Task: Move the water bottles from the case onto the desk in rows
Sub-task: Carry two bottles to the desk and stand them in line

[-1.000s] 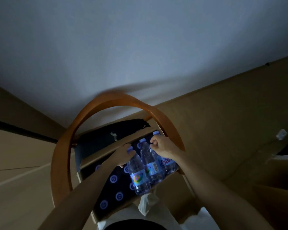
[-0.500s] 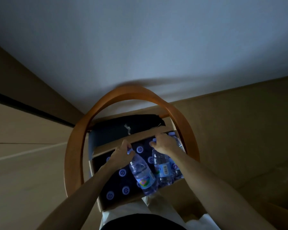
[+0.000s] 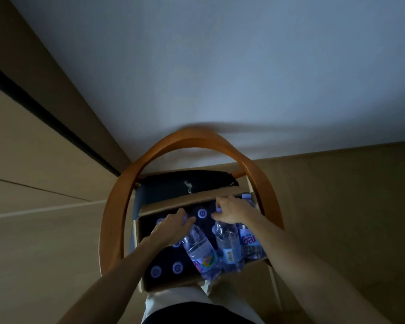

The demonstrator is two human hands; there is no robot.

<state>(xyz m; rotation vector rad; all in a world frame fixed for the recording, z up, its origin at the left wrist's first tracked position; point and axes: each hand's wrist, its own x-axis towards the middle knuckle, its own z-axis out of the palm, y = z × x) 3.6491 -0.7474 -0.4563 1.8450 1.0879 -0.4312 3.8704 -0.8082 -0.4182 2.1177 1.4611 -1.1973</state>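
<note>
An open cardboard case [image 3: 187, 203] sits on a chair seat below me. Inside it, three clear water bottles stand tilted at the right: one with a colourful label [image 3: 200, 250], a middle one with a barcode label [image 3: 228, 244], and a third [image 3: 250, 239] by the right wall. My left hand [image 3: 173, 224] grips the cap end of the colourful-label bottle. My right hand [image 3: 232, 211] grips the top of the middle bottle. The case's dark bottom shows round marks. The desk is not in view.
A curved wooden chair back [image 3: 192, 139] arches over the case. A dark seat cushion [image 3: 185, 183] lies behind the case. A pale wall [image 3: 220, 66] rises behind; wood-toned floor [image 3: 45, 230] spreads left and right. My light trousers [image 3: 173, 300] show at the bottom.
The view has swung, so the chair and case sit lower and more central. Both hands stay on the bottle tops; the colourful-label bottle has tipped further away from the other two.
</note>
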